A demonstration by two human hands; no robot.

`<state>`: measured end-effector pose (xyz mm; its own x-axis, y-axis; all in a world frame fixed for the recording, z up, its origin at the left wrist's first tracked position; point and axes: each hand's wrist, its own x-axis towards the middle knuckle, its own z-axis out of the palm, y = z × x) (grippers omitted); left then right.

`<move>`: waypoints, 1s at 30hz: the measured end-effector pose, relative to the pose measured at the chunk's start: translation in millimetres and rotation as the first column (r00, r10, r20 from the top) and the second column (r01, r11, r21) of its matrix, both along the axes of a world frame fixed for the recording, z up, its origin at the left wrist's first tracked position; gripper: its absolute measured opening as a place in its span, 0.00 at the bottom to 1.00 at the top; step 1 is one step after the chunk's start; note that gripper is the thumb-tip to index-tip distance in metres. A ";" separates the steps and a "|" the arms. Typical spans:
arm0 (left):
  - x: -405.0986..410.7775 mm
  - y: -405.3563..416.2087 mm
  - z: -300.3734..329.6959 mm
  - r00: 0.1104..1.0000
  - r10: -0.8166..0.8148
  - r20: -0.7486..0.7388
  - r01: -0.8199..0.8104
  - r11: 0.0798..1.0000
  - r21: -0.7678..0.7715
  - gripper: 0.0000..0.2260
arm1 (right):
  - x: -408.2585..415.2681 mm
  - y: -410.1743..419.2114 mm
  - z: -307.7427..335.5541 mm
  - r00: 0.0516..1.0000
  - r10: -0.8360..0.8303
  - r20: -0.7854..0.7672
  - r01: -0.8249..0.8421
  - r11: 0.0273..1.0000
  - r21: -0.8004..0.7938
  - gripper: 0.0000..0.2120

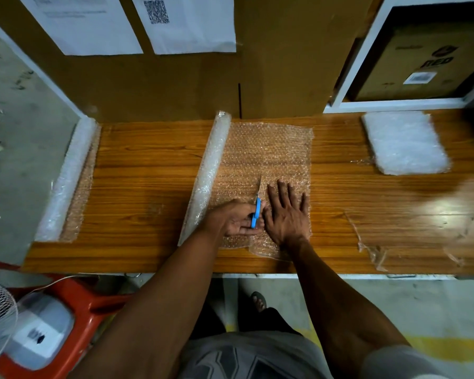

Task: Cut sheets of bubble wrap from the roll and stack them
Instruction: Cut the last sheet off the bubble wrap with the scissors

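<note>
A long bench (148,170) of glossy, orange-brown wood grain runs across the view, backed by flat brown cardboard (192,77) with white printed papers (186,23) stuck on it. In the middle of the bench lies the bubble wrap roll (208,170), a slim whitish cylinder set at a slant, with its clear, pebbled sheet (271,151) unrolled to the right and lying flat on the wood. At the far right sits a thick, cloudy white stack of cut sheets (405,143), well apart from both hands. A second roll (66,179) rests along the left end. The right hand (286,214) is spread, palm down, pressing the sheet flat just right of the cut line. The left hand (237,218) grips blue-handled scissors (256,212), their thin blades pointing away into the sheet, beside the right hand.
</note>
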<state>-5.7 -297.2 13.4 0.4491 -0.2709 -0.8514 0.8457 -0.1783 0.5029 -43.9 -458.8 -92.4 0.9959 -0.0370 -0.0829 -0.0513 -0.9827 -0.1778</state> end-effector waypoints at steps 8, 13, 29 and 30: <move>11.8 -7.6 -4.2 1.000 0.016 0.010 -0.016 1.000 0.006 0.07 | 1.4 -0.6 -2.2 1.000 -0.005 0.014 0.005 1.000 -0.004 0.32; 12.6 -13.6 -14.4 0.998 0.040 0.043 -0.041 0.998 0.038 0.05 | 2.6 -1.4 -3.8 1.000 -0.001 0.022 0.001 1.000 -0.011 0.31; 10.5 -8.2 -24.8 0.990 0.043 0.136 -0.058 0.992 0.111 0.08 | 2.9 0.7 -4.1 0.999 -0.023 0.031 0.024 1.000 -0.014 0.30; 11.6 -8.6 -24.8 0.990 0.033 0.137 -0.048 0.993 0.111 0.09 | 3.2 0.8 -4.2 0.999 -0.022 0.032 0.023 1.000 -0.017 0.30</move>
